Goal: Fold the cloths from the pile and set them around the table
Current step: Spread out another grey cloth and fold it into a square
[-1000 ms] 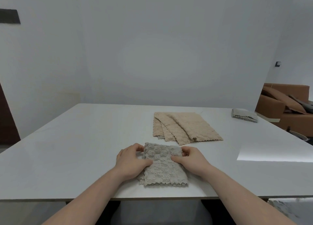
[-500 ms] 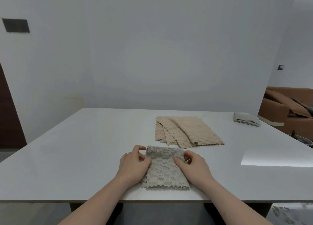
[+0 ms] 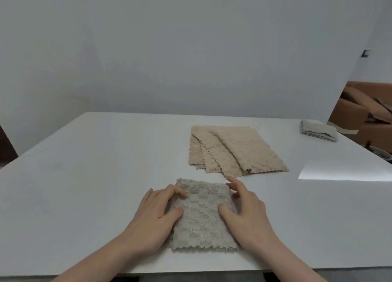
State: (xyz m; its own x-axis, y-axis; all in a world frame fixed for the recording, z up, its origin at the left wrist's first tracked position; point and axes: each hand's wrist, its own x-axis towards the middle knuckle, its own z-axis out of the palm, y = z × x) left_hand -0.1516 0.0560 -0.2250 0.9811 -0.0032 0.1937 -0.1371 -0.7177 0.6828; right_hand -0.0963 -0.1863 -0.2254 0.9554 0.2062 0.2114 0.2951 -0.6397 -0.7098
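Grey cloth (image 3: 202, 216): one, fluffy and nubbly, folded into a rough rectangle with a scalloped hem; it lies flat near the near edge of the table, about midway along it.
Table (image 3: 84, 175): one, smooth, pale, matte slab with straight edges; a bright patch of light falls toward its right edge.
Left hand (image 3: 153, 218): lies on the grey cloth's left side, fingers loosely bent over the edge, thumb laid on the pile; whether the fingertips pinch the fabric I cannot tell.
Right hand (image 3: 247, 214): rests at the grey cloth's right side, thumb pressed onto the fabric, forefinger stretched out past the far right corner, other fingers slightly bent by the edge.
Beige cloths (image 3: 231, 150): a fanned pile, four layers countable by their zigzag edges, same plush weave; they sit beyond the grey cloth toward the middle of the table, close to it but apart.
Folded cloth (image 3: 319, 130): one grey bundle, thick with several stacked layers, at the far right corner of the table, well apart from the rest.
Sofa (image 3: 360, 110): brown, cushioned, beyond the table's right corner.
Wall (image 3: 169, 48): plain, pale, smooth.
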